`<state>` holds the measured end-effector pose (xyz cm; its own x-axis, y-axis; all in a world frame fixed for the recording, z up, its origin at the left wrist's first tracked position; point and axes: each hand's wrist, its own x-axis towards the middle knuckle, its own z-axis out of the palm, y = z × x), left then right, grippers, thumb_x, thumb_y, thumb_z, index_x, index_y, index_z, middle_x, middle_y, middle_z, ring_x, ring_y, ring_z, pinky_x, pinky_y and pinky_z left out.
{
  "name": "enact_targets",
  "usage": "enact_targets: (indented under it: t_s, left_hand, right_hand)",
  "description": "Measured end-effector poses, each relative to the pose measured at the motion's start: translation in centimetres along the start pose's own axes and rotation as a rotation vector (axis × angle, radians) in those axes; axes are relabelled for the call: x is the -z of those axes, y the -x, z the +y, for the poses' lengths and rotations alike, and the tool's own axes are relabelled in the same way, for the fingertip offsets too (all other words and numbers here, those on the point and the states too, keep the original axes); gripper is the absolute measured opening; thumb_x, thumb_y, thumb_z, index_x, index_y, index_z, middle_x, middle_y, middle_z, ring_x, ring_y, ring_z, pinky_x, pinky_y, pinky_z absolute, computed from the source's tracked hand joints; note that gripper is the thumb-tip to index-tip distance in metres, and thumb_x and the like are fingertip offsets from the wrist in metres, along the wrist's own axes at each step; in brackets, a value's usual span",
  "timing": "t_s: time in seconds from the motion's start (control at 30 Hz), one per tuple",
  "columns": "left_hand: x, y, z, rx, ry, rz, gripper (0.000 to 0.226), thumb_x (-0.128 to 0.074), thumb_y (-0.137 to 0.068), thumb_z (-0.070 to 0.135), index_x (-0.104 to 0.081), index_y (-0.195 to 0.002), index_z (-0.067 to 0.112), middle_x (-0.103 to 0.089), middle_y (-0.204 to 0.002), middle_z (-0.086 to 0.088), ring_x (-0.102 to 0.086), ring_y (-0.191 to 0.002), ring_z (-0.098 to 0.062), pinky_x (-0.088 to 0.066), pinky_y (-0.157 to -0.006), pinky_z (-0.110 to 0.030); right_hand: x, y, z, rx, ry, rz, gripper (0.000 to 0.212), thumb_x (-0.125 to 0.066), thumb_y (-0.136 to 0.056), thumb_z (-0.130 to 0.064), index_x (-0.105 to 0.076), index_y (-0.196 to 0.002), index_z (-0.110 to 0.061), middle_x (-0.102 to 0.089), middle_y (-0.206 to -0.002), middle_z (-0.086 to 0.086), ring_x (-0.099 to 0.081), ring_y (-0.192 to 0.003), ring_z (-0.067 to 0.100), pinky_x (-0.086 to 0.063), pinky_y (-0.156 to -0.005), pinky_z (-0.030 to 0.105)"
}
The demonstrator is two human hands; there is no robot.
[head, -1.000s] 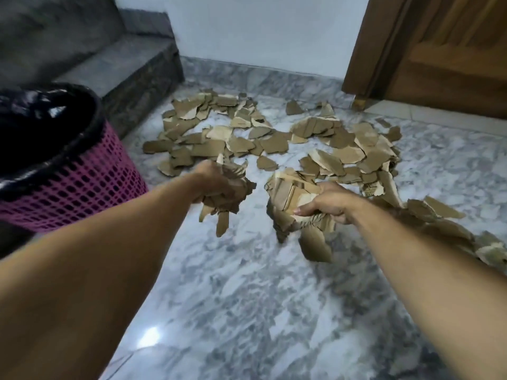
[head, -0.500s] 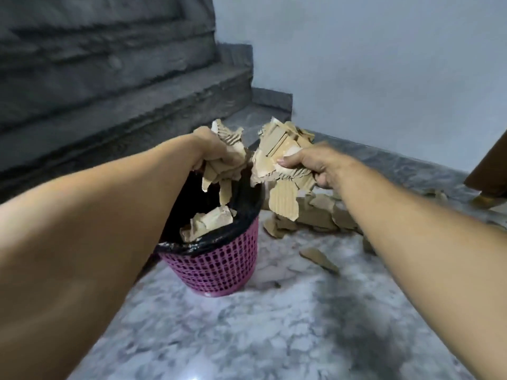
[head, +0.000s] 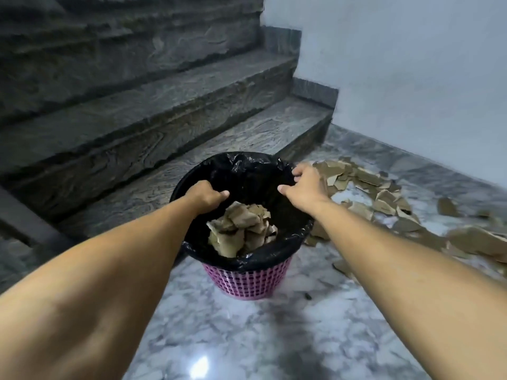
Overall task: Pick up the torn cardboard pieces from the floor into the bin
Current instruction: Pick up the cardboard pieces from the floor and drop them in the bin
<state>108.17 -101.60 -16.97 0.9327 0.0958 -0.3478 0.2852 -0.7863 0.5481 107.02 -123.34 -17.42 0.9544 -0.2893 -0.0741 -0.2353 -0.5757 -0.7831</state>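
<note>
Head view: both handfuls I saw half a second ago are gone from the hands; left hand (head: 206,193) and right hand (head: 303,182) hover over the bin (head: 247,279), fingers loosely curled, empty; dropped cardboard pieces (head: 241,229) lie inside it; one load done, I judge; floor pile (head: 384,198) right of the bin remains.
</note>
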Motion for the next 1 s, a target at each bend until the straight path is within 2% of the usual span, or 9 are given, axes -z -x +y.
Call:
enact_targets:
  t_s: [0.07, 0.23, 0.4, 0.47, 0.53, 0.6, 0.7, 0.83, 1.0]
  left_hand:
    - [-0.5, 0.4, 0.5, -0.018, -0.038, -0.005, 0.056, -0.058, -0.092, 0.041, -0.053, -0.125, -0.004, -0.056, -0.128, -0.020, -0.054, -0.114, -0.033, -0.040, -0.085, -0.032]
    - [-1.6, 2.3, 3.7, -0.128, -0.073, -0.002, 0.040, -0.063, -0.089, 0.041, -0.061, -0.096, 0.002, -0.056, -0.094, -0.012, -0.053, -0.085, -0.025, -0.040, -0.073, -0.031]
    - [-2.5, 5.7, 8.9, -0.260, -0.064, 0.049, 0.035, -0.067, -0.086, 0.037, -0.067, -0.098, 0.003, -0.068, -0.102, -0.017, -0.063, -0.098, -0.030, -0.050, -0.083, -0.035]
    - [-3.4, 7.0, 11.6, -0.330, -0.056, 0.094, 0.028, -0.069, -0.084, 0.036, -0.066, -0.088, 0.008, -0.069, -0.099, -0.017, -0.063, -0.093, -0.030, -0.049, -0.075, -0.035]
    - [-4.4, 7.9, 14.0, -0.386, -0.041, 0.116, 0.025, -0.070, -0.083, 0.035, -0.065, -0.082, 0.010, -0.067, -0.090, -0.013, -0.061, -0.087, -0.028, -0.041, -0.064, -0.029]
    - [-6.0, 8.4, 16.0, -0.427, -0.032, 0.107, 0.026, -0.071, -0.081, 0.035, -0.065, -0.089, 0.011, -0.064, -0.090, -0.009, -0.061, -0.091, -0.026, -0.039, -0.066, -0.026]
    - [-9.4, 8.6, 18.7, -0.471, -0.044, 0.092, 0.033, -0.074, -0.079, 0.033, -0.066, -0.104, 0.011, -0.059, -0.095, -0.003, -0.057, -0.091, -0.019, -0.043, -0.074, -0.026]
    - [-15.2, 6.6, 19.7, -0.406, -0.159, -0.107, 0.015, -0.072, -0.078, 0.016, -0.068, -0.088, 0.007, -0.064, -0.084, -0.010, -0.059, -0.075, -0.022, -0.054, -0.068, -0.036]
    - [-23.9, 0.4, 17.2, -0.245, -0.328, -0.311, 0.026, -0.071, -0.080, 0.015, -0.068, -0.103, 0.004, -0.070, -0.103, -0.011, -0.067, -0.097, -0.025, -0.055, -0.079, -0.030]
  right_hand:
    - [0.9, 0.1, 0.8, 0.044, 0.016, 0.014, 0.044, -0.078, -0.078, -0.024, -0.058, -0.116, -0.014, -0.062, -0.119, 0.007, -0.056, -0.117, 0.026, -0.045, -0.101, 0.037]
    - [4.4, 0.9, 2.1, 0.032, 0.018, -0.040, 0.025, -0.080, -0.075, -0.021, -0.059, -0.089, -0.020, -0.063, -0.093, 0.000, -0.062, -0.100, 0.023, -0.050, -0.091, 0.034]
    - [9.9, 2.5, 3.6, -0.054, 0.141, -0.219, 0.031, -0.080, -0.078, -0.015, -0.050, -0.070, -0.018, -0.055, -0.075, 0.004, -0.054, -0.075, 0.022, -0.052, -0.075, 0.039]
    - [12.8, 3.2, 4.7, -0.100, 0.163, -0.262, 0.035, -0.076, -0.082, -0.014, -0.046, -0.065, -0.016, -0.048, -0.066, 0.004, -0.051, -0.064, 0.022, -0.057, -0.073, 0.043]
    - [15.0, 3.5, 5.8, -0.123, 0.174, -0.304, 0.033, -0.074, -0.085, -0.013, -0.046, -0.067, -0.015, -0.050, -0.071, 0.007, -0.054, -0.066, 0.023, -0.057, -0.060, 0.037]
    - [16.9, 3.3, 7.4, -0.145, 0.157, -0.295, 0.027, -0.073, -0.085, -0.010, -0.050, -0.072, -0.014, -0.054, -0.076, 0.007, -0.055, -0.069, 0.022, -0.053, -0.049, 0.029]
    - [18.9, 2.1, 10.2, -0.180, 0.135, -0.275, 0.021, -0.074, -0.083, -0.007, -0.054, -0.079, -0.011, -0.053, -0.074, 0.008, -0.052, -0.061, 0.018, -0.052, -0.049, 0.030]
    - [19.1, -0.3, 14.3, -0.256, 0.143, -0.298, 0.023, -0.075, -0.080, -0.006, -0.053, -0.084, -0.014, -0.054, -0.084, 0.013, -0.050, -0.073, 0.025, -0.045, -0.049, 0.031]
    - [14.8, -5.9, 21.7, -0.310, 0.281, -0.431, 0.017, -0.075, -0.081, -0.013, -0.061, -0.086, -0.008, -0.061, -0.084, 0.012, -0.060, -0.074, 0.025, -0.058, -0.063, 0.039]
